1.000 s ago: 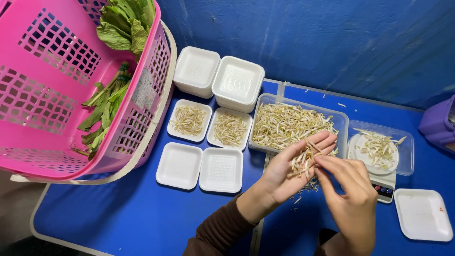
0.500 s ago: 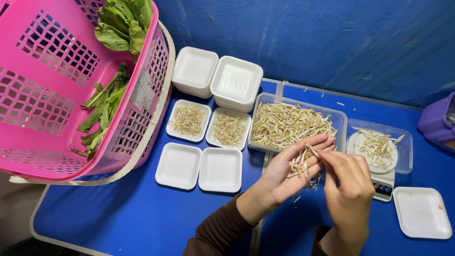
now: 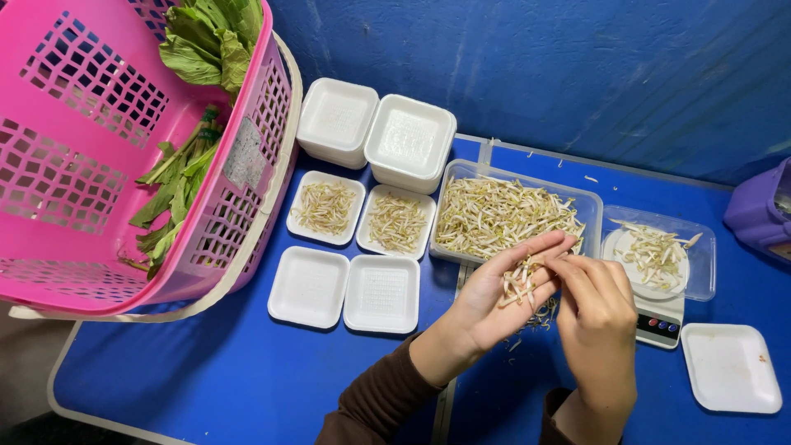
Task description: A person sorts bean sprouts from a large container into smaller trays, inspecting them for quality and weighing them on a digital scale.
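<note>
My left hand [image 3: 494, 297] is cupped palm up over the blue table, holding a small heap of pale bean sprouts [image 3: 521, 283]. My right hand [image 3: 597, 309] sits just to its right, fingertips pinching into that heap. Right behind both hands stands a clear plastic tub [image 3: 589, 202] filled with bean sprouts [image 3: 498, 216]. To the right, a small scale [image 3: 659, 317] carries a clear tray with a few sprouts [image 3: 655, 251]. Two white foam trays holding sprouts [image 3: 325, 206] [image 3: 396, 222] lie left of the tub.
Two bare white foam trays [image 3: 309, 287] [image 3: 382, 293] lie in front of the filled ones, two stacks of trays [image 3: 336, 119] [image 3: 410, 140] behind. A pink basket [image 3: 74, 156] with leafy greens [image 3: 210, 41] fills the left. Another bare tray [image 3: 729, 367] lies at right, a purple object [image 3: 758, 210] beyond.
My right hand has shifted slightly left, closer against the left palm, and keeps picking at the sprouts. The left hand holds its place.
</note>
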